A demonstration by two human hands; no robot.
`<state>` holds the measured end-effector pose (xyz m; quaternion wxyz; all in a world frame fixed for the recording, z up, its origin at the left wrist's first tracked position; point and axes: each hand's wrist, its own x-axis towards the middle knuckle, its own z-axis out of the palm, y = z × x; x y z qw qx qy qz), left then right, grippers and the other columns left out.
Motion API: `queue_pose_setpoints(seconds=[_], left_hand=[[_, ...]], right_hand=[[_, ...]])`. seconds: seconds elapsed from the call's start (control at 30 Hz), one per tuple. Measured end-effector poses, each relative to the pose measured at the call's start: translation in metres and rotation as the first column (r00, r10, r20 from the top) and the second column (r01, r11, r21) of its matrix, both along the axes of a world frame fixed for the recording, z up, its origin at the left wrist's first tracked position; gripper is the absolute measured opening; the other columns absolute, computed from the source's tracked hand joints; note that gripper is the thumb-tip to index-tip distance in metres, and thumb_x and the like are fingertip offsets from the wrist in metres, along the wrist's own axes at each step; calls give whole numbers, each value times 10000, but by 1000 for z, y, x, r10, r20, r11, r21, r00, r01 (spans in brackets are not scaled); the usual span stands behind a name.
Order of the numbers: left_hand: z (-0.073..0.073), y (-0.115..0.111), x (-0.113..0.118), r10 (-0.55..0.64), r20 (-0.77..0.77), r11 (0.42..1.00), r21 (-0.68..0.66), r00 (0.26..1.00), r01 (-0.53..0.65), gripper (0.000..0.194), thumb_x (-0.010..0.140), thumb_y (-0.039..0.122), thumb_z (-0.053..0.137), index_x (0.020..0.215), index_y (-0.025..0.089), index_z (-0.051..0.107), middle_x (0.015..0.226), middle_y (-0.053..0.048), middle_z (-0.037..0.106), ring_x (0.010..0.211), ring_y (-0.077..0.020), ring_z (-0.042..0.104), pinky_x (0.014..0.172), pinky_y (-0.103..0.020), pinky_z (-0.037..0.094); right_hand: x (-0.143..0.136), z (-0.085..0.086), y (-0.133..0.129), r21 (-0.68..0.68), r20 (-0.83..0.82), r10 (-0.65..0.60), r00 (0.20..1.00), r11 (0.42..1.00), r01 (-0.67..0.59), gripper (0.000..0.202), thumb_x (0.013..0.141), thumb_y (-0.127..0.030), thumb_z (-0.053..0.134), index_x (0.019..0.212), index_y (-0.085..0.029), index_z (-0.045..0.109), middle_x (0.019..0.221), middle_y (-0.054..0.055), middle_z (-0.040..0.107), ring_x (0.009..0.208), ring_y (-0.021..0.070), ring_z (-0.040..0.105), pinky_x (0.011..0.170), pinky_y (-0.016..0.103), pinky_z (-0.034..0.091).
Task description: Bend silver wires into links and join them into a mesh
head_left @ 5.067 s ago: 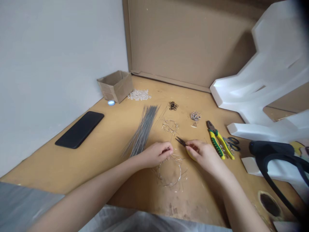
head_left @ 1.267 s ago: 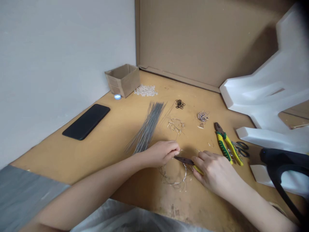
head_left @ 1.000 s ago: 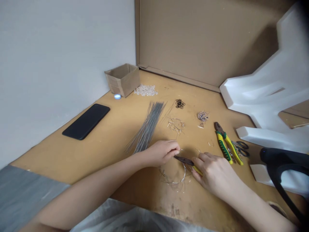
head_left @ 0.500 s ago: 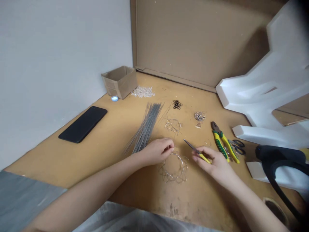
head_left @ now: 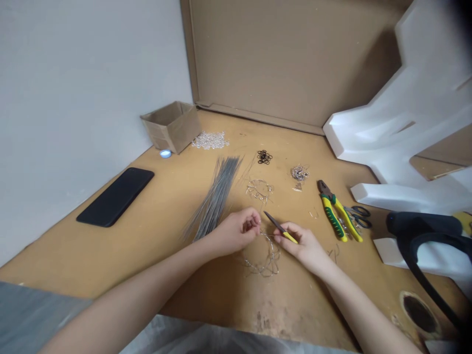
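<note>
One wire ring [head_left: 272,253] seems half-shaped: your left hand [head_left: 241,230] pinches it, your right hand [head_left: 305,247] grips pliers [head_left: 281,229]; hold it steady.

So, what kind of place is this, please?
Probably a small wire-craft workspace, though home or workshop I cannot tell: a wire bundle, a wire hoop and green-and-yellow pliers suggest it.

Wire ring [head_left: 273,253] partly hidden behind left hand [head_left: 241,230]

Shiny metal wire ring [head_left: 272,253], matt cardboard box [head_left: 184,132]
</note>
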<state>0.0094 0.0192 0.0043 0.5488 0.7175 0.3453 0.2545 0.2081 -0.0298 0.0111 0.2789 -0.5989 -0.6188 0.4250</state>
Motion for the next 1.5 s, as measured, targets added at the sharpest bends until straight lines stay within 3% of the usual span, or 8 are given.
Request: queue_pose_setpoints(seconds=[0.1,0.33,0.53,0.9,1.2,1.4,1.5], left_hand=[[2,0,0,-17,57,999,-44,998,19,96,732,98,442,794,170,427,720,14,564,629,-89,496,593,-199,384],[7,2,-3,-82,31,993,-86,996,84,38,782,147,443,813,165,453,749,-1,588,655,-96,504,607,-205,377],[4,4,-3,-28,-16,1000,-12,999,28,52,782,177,470,818,154,500,717,15,526,607,-81,443,541,-179,335],[2,6,-4,29,-88,995,93,996,-21,106,823,258,458,812,163,502,704,25,520,619,-87,451,575,-194,359],[6,6,-4,4,-56,999,55,998,-1,117,822,266,470,831,157,512,740,11,539,653,-96,483,600,-201,385],[7,8,-6,-33,38,999,9,999,33,138,838,275,470,865,148,518,834,-20,567,764,-117,515,689,-225,404],[8,8,-7,-45,52,999,2,998,45,150,841,283,471,857,142,519,825,-26,568,763,-121,516,691,-233,406]], right_hand=[[-1,-1,0,-4,0,-52,999,999,52,174,717,-326,542,784,-171,581,726,8,615,687,144,564,662,258,436],[-1,-3,0,-24,-9,-130,991,991,130,200,693,-335,562,810,-174,582,781,19,642,732,152,584,698,264,441],[-2,-1,-2,-20,-13,-118,993,993,118,214,690,-341,554,812,-167,585,780,27,649,735,158,595,696,265,447],[0,-6,-3,0,-13,-107,994,994,107,225,702,-357,555,822,-171,592,792,34,660,742,166,603,703,276,459],[-2,-8,-3,58,-17,-127,992,990,128,208,721,-349,558,829,-174,590,824,42,667,776,181,615,719,290,469],[0,6,-11,167,110,-7,994,986,-12,174,784,-320,514,857,-185,596,808,34,663,722,161,609,662,265,471],[11,19,-15,332,309,36,950,932,-144,192,813,-297,504,945,-196,600,857,49,644,746,161,590,675,271,456]])
